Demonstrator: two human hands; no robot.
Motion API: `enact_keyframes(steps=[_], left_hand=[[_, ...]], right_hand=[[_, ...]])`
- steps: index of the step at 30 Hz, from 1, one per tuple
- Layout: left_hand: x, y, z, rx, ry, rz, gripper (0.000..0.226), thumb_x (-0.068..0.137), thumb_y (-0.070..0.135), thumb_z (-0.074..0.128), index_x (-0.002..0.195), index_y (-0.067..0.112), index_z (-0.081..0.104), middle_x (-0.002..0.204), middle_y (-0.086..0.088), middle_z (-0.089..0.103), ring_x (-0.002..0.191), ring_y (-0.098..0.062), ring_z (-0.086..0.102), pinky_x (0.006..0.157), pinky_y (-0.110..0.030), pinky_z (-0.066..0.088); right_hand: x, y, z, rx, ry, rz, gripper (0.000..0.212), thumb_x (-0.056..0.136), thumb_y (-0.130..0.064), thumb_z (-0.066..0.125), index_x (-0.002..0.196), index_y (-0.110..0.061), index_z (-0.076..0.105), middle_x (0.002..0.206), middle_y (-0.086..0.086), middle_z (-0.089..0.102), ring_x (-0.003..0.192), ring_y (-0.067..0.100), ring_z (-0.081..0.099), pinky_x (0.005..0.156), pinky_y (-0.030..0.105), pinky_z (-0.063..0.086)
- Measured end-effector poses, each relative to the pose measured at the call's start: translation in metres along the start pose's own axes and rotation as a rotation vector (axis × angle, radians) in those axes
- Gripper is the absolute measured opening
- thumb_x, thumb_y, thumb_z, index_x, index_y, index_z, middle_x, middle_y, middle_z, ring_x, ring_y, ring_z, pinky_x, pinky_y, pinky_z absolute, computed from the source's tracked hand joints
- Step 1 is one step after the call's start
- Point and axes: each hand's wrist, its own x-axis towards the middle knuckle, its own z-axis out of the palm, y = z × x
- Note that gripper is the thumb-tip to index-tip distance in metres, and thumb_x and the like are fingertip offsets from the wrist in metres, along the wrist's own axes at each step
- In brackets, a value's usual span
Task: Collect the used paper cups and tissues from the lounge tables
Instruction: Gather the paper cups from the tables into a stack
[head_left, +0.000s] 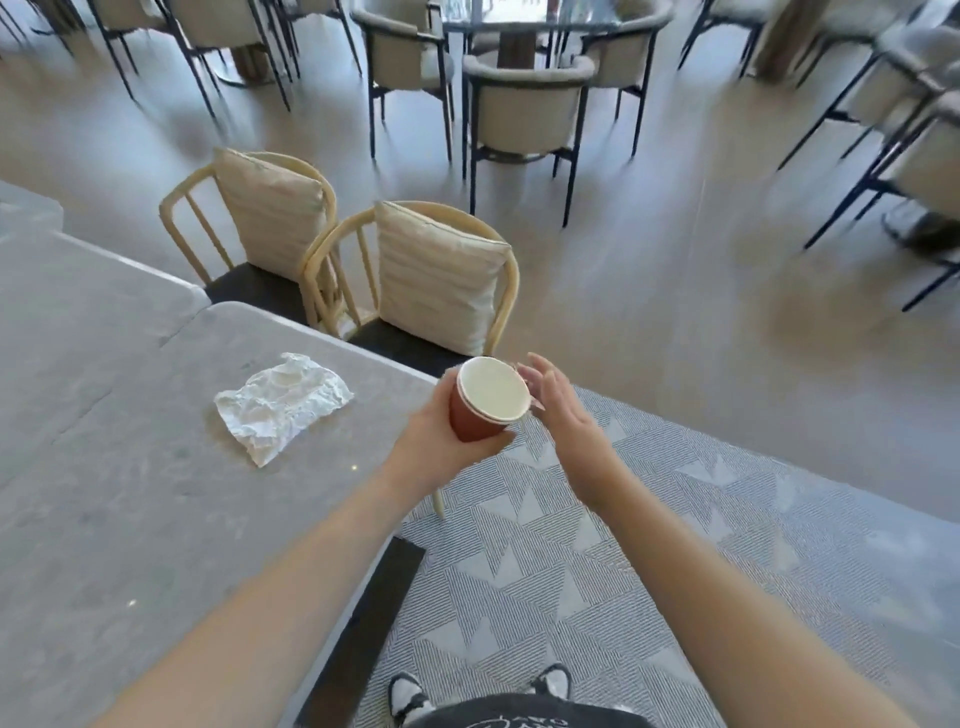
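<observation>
**Holding the cup beside the counter's edge**

Gripping a red-brown paper cup with a white inside (485, 400), the left hand (441, 441) has its fingers curled round the cup's wall, just past the corner of the grey stone counter (104, 493). The right hand (558, 405) hovers by the rim, fingers loosely spread and holding nothing. A crumpled white tissue (283, 402) lies on the counter. Two cream rattan chairs with striped cushions (415, 280) stand beside it, over a grey patterned rug (675, 545).
</observation>
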Motion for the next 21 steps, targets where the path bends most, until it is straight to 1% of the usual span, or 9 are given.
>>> enact_keyframes(steps=[2,5,7,9,11,13,16,18,21], left_hand=[[0.015,0.021,0.028,0.003,-0.029,0.020,0.073,0.057,0.065,0.084,0.111,0.076,0.037,0.102,0.046,0.060,0.097,0.025,0.054,0.078,0.004,0.038],[0.036,0.048,0.069,-0.009,-0.067,0.046,0.076,0.064,0.049,0.093,0.123,0.058,0.045,0.105,0.033,0.065,0.100,0.022,0.056,0.084,0.000,0.040],[0.047,0.066,0.091,-0.020,-0.092,0.079,0.073,0.063,0.048,0.093,0.116,0.064,0.046,0.102,0.035,0.065,0.097,0.025,0.055,0.079,0.003,0.038],[0.055,0.081,0.109,-0.018,-0.127,0.103,0.070,0.059,0.052,0.091,0.107,0.073,0.045,0.099,0.046,0.061,0.096,0.027,0.054,0.077,0.006,0.036],[0.063,0.091,0.125,-0.028,-0.168,0.128,0.068,0.061,0.047,0.094,0.108,0.062,0.048,0.098,0.053,0.058,0.095,0.028,0.054,0.076,0.006,0.036],[0.073,0.098,0.139,-0.029,-0.182,0.136,0.068,0.056,0.055,0.091,0.108,0.055,0.047,0.098,0.053,0.057,0.096,0.027,0.054,0.077,0.006,0.037],[0.096,0.107,0.155,-0.012,-0.201,0.137,0.067,0.051,0.067,0.082,0.107,0.062,0.047,0.100,0.051,0.058,0.097,0.025,0.056,0.078,0.004,0.039],[0.114,0.114,0.165,-0.019,-0.215,0.145,0.062,0.055,0.061,0.085,0.102,0.073,0.046,0.099,0.049,0.060,0.095,0.025,0.056,0.078,0.003,0.039],[0.147,0.122,0.179,-0.044,-0.221,0.181,0.065,0.062,0.048,0.091,0.097,0.078,0.046,0.096,0.051,0.060,0.091,0.028,0.055,0.075,0.006,0.036]], right_hand=[[-0.005,0.002,-0.046,0.022,0.083,-0.039,0.064,0.087,-0.077,0.034,0.141,-0.043,0.043,0.143,-0.014,0.054,0.135,0.002,0.046,0.119,0.038,0.033],[-0.012,0.007,-0.112,0.048,0.191,-0.050,0.049,0.092,-0.073,0.032,0.132,-0.050,0.046,0.136,-0.020,0.057,0.127,-0.006,0.050,0.118,0.038,0.035],[-0.015,0.011,-0.146,0.069,0.245,-0.052,0.043,0.096,-0.068,0.028,0.131,-0.051,0.046,0.136,-0.020,0.057,0.126,-0.007,0.051,0.117,0.036,0.035],[-0.017,0.013,-0.169,0.106,0.290,-0.064,0.043,0.096,-0.067,0.027,0.130,-0.050,0.048,0.137,-0.018,0.058,0.128,-0.005,0.051,0.115,0.032,0.036],[-0.017,0.015,-0.183,0.136,0.322,-0.082,0.048,0.093,-0.071,0.029,0.131,-0.049,0.049,0.136,-0.017,0.060,0.129,-0.003,0.051,0.111,0.029,0.037],[-0.013,0.014,-0.195,0.151,0.346,-0.105,0.052,0.089,-0.076,0.030,0.131,-0.050,0.049,0.136,-0.017,0.060,0.130,-0.002,0.050,0.110,0.028,0.038],[-0.001,0.013,-0.214,0.180,0.385,-0.124,0.053,0.088,-0.077,0.030,0.131,-0.052,0.048,0.138,-0.016,0.059,0.131,-0.003,0.049,0.110,0.028,0.037],[0.009,0.013,-0.226,0.192,0.415,-0.124,0.053,0.087,-0.077,0.030,0.131,-0.052,0.047,0.138,-0.015,0.058,0.131,-0.003,0.049,0.110,0.027,0.037],[0.031,0.013,-0.244,0.192,0.451,-0.125,0.054,0.086,-0.078,0.030,0.131,-0.052,0.047,0.138,-0.016,0.057,0.131,-0.003,0.049,0.113,0.031,0.036]])
